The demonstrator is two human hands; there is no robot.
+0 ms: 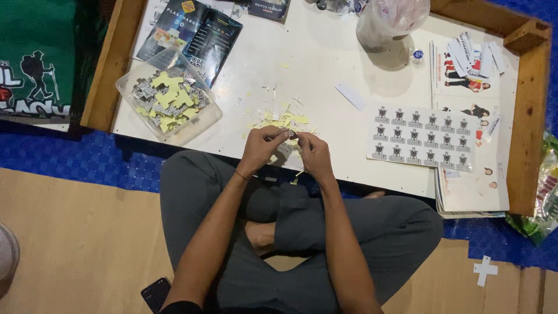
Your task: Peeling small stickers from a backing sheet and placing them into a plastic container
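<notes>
Fingers (283, 135) of both hands pinch one small sticker piece (292, 135) between them, just above the worktop (325, 70) edge by the yellow backing scraps (286, 120). Peeling from a corner, slowly, probably avoids tearing; clear tub (168, 96) sits near the left hand (261, 148).

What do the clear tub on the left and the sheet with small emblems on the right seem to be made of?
Clear tub: probably thin glossy plastic, since the cut pieces inside show through its walls. Emblem sheet: probably printed sticker paper, lying flat and white with rows of identical marks. Tray rim: looks like bare wood, brown with a matt surface. The small piece between both hands is too small to judge.
</notes>
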